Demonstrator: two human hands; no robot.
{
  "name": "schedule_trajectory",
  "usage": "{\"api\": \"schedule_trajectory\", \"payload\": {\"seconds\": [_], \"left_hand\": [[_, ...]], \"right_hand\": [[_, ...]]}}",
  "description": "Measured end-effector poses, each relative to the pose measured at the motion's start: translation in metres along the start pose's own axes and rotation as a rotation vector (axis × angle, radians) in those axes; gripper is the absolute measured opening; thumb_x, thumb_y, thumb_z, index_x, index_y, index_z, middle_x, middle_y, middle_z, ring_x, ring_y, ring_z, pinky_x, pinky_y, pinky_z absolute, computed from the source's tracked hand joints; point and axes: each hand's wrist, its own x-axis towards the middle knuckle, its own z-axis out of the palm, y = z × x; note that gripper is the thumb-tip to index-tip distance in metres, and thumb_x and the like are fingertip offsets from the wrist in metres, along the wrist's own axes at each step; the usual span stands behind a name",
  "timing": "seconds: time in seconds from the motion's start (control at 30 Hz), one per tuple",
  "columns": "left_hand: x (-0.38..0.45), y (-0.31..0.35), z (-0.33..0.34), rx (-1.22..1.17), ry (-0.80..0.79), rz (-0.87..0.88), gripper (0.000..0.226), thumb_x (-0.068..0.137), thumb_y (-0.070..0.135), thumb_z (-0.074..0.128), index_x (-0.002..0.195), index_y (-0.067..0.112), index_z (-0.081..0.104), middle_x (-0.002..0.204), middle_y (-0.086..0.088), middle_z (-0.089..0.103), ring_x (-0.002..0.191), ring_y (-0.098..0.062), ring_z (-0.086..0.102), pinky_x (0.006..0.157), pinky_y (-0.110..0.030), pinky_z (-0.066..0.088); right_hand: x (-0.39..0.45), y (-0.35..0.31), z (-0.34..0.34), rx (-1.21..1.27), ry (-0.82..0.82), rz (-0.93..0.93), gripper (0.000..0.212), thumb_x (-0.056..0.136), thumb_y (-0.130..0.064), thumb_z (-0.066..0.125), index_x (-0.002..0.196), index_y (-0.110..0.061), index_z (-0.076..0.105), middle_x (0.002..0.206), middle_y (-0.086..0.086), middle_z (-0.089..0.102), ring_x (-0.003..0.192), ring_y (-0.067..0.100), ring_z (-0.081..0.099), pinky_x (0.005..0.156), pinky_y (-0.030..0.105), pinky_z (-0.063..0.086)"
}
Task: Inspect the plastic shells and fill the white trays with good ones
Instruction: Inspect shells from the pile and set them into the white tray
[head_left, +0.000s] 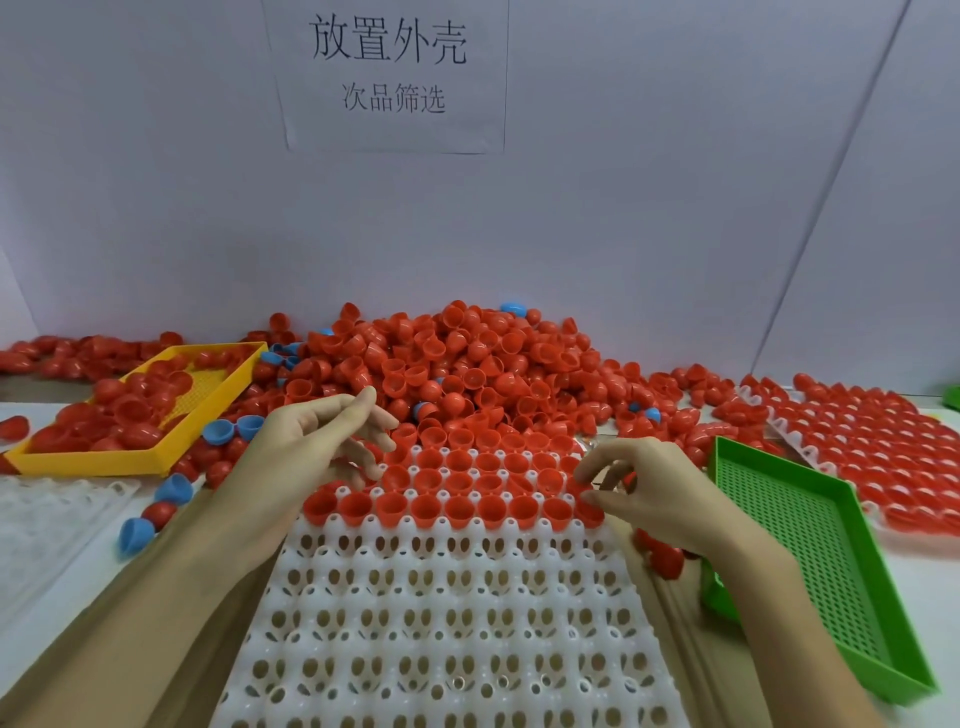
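Empty near rows of the white tray (447, 613) wait just below the right hand (657, 499), fingers pinching a red shell (589, 506) at the filled row's right end, while the left hand (317, 441) hovers loosely curled, empty.

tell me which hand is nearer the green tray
Right. The right hand is just beside the green tray, at its left edge; the left hand is across the white tray, well away.

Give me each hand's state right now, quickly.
Left hand: open, fingers loosely curled, holding nothing visible.
Right hand: cannot tell; red shells sit under the palm, grip unclear.
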Motion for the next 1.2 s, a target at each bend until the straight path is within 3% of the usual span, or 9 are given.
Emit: {"api": "schedule_trajectory", "payload": {"seconds": [0.17,0.4,0.5,0.57,0.63,0.77,0.9,1.03,1.2], "left_hand": [[0.001,0.0,-0.003,-0.012,0.014,0.004,0.035,0.097,0.045,0.06,0.091,0.018,0.081,0.088,-0.011,0.076,0.072,-0.021,0.071,0.063,-0.023,0.059],[0.002,0.001,-0.012,-0.053,0.066,0.007,0.035,0.094,0.046,0.062,0.089,0.017,0.081,0.086,-0.011,0.075,0.071,-0.022,0.07,0.06,-0.024,0.056],[0.003,0.001,-0.015,-0.07,0.093,-0.006,0.035,0.093,0.046,0.062,0.087,0.017,0.081,0.086,-0.012,0.075,0.068,-0.021,0.069,0.056,-0.022,0.055],[0.003,0.002,-0.015,-0.058,0.097,-0.013,0.035,0.094,0.046,0.062,0.087,0.018,0.081,0.086,-0.012,0.076,0.067,-0.02,0.07,0.056,-0.022,0.055],[0.002,0.002,-0.017,-0.046,0.096,-0.02,0.035,0.095,0.046,0.061,0.087,0.019,0.081,0.086,-0.011,0.076,0.068,-0.02,0.07,0.057,-0.023,0.055],[0.001,0.005,-0.017,-0.039,0.09,-0.029,0.035,0.099,0.043,0.059,0.087,0.018,0.081,0.087,-0.011,0.077,0.07,-0.021,0.07,0.059,-0.025,0.056],[0.0,0.005,-0.013,-0.037,0.074,-0.03,0.036,0.101,0.04,0.059,0.087,0.016,0.081,0.087,-0.011,0.076,0.07,-0.022,0.07,0.064,-0.03,0.056],[-0.002,0.006,-0.012,-0.034,0.067,-0.027,0.036,0.102,0.039,0.058,0.088,0.014,0.081,0.088,-0.012,0.077,0.07,-0.022,0.07,0.064,-0.029,0.056],[-0.003,0.007,-0.009,-0.009,0.046,-0.022,0.034,0.1,0.04,0.06,0.087,0.017,0.081,0.088,-0.011,0.077,0.07,-0.02,0.071,0.063,-0.026,0.058]], "right_hand": [[0.002,-0.004,0.004,-0.012,0.013,-0.01,0.013,0.091,-0.022,0.077,0.093,-0.035,0.08,0.091,-0.021,0.073,0.085,-0.006,0.066,0.075,0.014,0.055],[0.021,0.011,-0.003,0.053,0.298,0.092,0.024,0.097,-0.005,0.065,0.102,-0.026,0.076,0.098,-0.018,0.072,0.09,0.001,0.068,0.086,0.023,0.058],[0.052,0.015,0.0,-0.033,0.182,0.163,0.051,0.094,0.014,0.054,0.128,-0.021,0.069,0.127,0.0,0.069,0.115,0.014,0.065,0.098,0.025,0.053],[0.07,0.015,0.002,-0.12,0.006,0.141,0.072,0.089,0.021,0.052,0.144,-0.024,0.058,0.148,0.002,0.057,0.133,0.021,0.056,0.107,0.03,0.048],[0.084,0.018,0.006,-0.248,-0.148,0.107,0.079,0.088,0.02,0.056,0.15,-0.029,0.052,0.151,0.001,0.052,0.137,0.024,0.051,0.109,0.031,0.046],[0.097,0.024,0.015,-0.359,-0.076,0.099,0.055,0.094,0.005,0.063,0.14,-0.025,0.062,0.126,0.004,0.061,0.114,0.022,0.06,0.095,0.027,0.05],[0.096,0.028,0.015,-0.364,-0.016,0.137,0.031,0.098,0.0,0.062,0.124,-0.013,0.071,0.122,0.007,0.068,0.101,0.021,0.066,0.087,0.024,0.054],[0.091,0.032,0.008,-0.234,0.096,0.178,0.012,0.095,-0.01,0.07,0.104,-0.016,0.074,0.106,0.002,0.072,0.086,0.012,0.065,0.064,0.012,0.045],[0.079,0.018,-0.011,0.078,0.337,0.181,0.01,0.094,-0.022,0.075,0.102,-0.016,0.074,0.097,0.002,0.073,0.084,0.02,0.073,0.08,0.036,0.062]]}}
